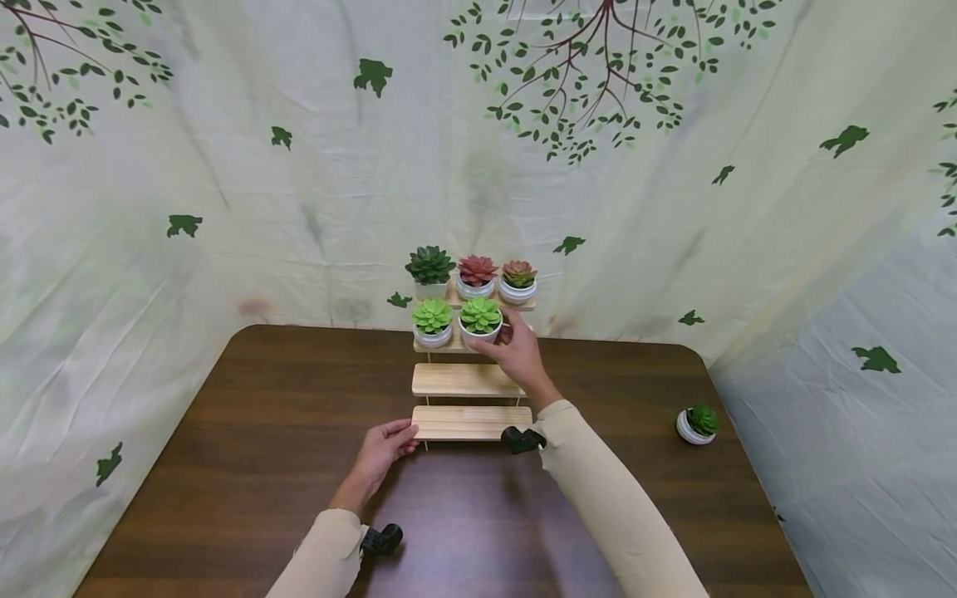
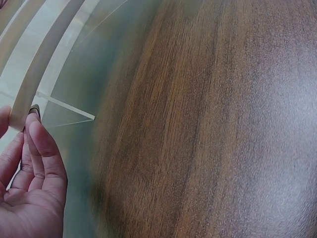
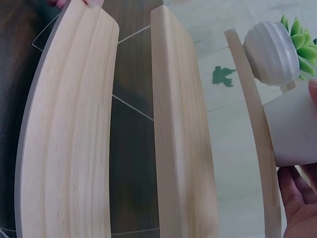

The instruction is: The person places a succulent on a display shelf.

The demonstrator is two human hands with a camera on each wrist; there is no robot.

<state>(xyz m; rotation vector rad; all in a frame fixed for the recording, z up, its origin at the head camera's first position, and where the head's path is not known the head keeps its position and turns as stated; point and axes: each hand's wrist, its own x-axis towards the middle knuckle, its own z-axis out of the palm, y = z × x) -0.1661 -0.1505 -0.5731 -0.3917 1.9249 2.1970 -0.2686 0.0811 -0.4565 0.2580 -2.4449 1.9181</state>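
Note:
A tiered wooden stand (image 1: pixel 469 380) with clear supports rises at the middle of the table's far side. My right hand (image 1: pixel 521 353) grips a smooth white pot with a bright green succulent (image 1: pixel 480 316) at the second tier from the top. In the right wrist view this white pot (image 3: pixel 293 131) meets the tier's board, beside a ribbed white pot (image 3: pixel 272 53). My left hand (image 1: pixel 383 455) pinches the left end of the lowest board (image 1: pixel 471 423). The left wrist view shows the fingers (image 2: pixel 47 148) on both faces of that board (image 2: pixel 37 64).
On the top tier stand a dark green succulent (image 1: pixel 430 267), a red one (image 1: pixel 477 272) and a red-green one (image 1: pixel 519 276). Another light green succulent (image 1: pixel 432 319) is left of the gripped pot. A small potted succulent (image 1: pixel 697 424) stands near the table's right edge. Printed cloth hangs behind.

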